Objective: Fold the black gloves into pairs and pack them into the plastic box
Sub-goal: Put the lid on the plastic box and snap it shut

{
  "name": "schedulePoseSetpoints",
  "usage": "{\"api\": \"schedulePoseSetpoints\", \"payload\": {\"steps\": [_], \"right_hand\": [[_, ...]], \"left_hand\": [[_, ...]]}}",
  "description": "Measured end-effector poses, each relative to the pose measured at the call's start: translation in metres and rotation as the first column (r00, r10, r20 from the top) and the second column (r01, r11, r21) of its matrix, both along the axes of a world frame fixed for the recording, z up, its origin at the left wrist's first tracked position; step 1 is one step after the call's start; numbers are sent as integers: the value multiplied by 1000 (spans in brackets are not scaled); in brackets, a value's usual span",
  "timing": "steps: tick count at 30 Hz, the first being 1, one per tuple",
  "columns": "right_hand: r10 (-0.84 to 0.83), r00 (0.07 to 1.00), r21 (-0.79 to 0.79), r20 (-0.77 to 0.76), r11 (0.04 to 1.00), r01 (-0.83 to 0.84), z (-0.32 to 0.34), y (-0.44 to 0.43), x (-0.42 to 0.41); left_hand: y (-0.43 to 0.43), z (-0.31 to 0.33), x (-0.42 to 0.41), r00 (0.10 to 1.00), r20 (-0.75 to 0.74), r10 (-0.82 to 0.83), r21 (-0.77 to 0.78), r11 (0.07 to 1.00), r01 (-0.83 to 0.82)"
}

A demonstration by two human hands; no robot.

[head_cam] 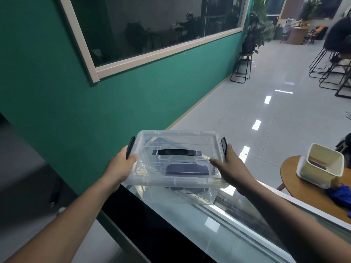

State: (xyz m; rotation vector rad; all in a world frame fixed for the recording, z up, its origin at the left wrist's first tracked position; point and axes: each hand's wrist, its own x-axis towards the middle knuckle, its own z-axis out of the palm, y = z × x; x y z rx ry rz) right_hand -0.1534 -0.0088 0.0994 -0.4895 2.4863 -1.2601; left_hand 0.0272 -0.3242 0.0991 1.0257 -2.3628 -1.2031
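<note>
Currently: plastic box (176, 182) is held at the far end of the glass-topped counter (218, 234), its clear lid (178, 135) on. Black gloves (187, 168) show through the lid, lying toward the near side under the black handle (176, 152). Cannot tell whether the base touches the glass.

Left grip (119, 166) clasps the box's left edge: thumb on the lid rim, fingers curled round the side just beside the left latch (130, 147). Right grip (230, 168) clasps the right edge the same way, thumb flat on the lid, fingers by the right latch (224, 147). Both forearms cross the counter.

Edges: the counter's far corner lies under the box. The green wall (95, 111) runs close along the left.

Open room: tiled floor (266, 82) spreads beyond and to the right. Near the right edge of the counter is a round wooden top (307, 194) with a cream tub (321, 164) and blue cloth (340, 196). A stool (242, 67) stands well apart by the wall.
</note>
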Motion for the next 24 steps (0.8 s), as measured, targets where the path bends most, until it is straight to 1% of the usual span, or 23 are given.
{"api": "schedulePoseSetpoints", "payload": {"steps": [4,7,12,17,19,21,22,23,24], "right_hand": [[30,996,67,-84,997,-25,2,-5,3],[41,989,103,-139,994,-27,-1,-9,4],[59,991,111,-121,993,-45,4,-7,7],[45,987,103,-156,994,-29,7,-6,6],[77,985,109,-151,992,-61,12,-3,5],[133,979,174,-157,979,-105,24,1,3],[162,975,215,-151,968,-127,33,3,1],[190,973,247,-127,957,-155,44,4,-3],[212,967,272,-142,948,-168,56,6,-7]], "left_hand": [[0,-3,-7,996,81,25,-86,996,-18],[-1,-3,-10,994,107,33,-87,996,-23],[-2,-3,-8,992,123,36,-79,997,-26],[1,4,-6,995,95,-9,-47,999,14],[-1,10,-4,993,104,-51,-23,998,54],[-5,19,-2,992,98,-85,-22,996,87],[-8,26,-4,992,70,-103,-26,994,105],[-12,36,-8,991,23,-132,2,991,132],[-15,49,-12,987,-3,-158,-4,987,158]]}}
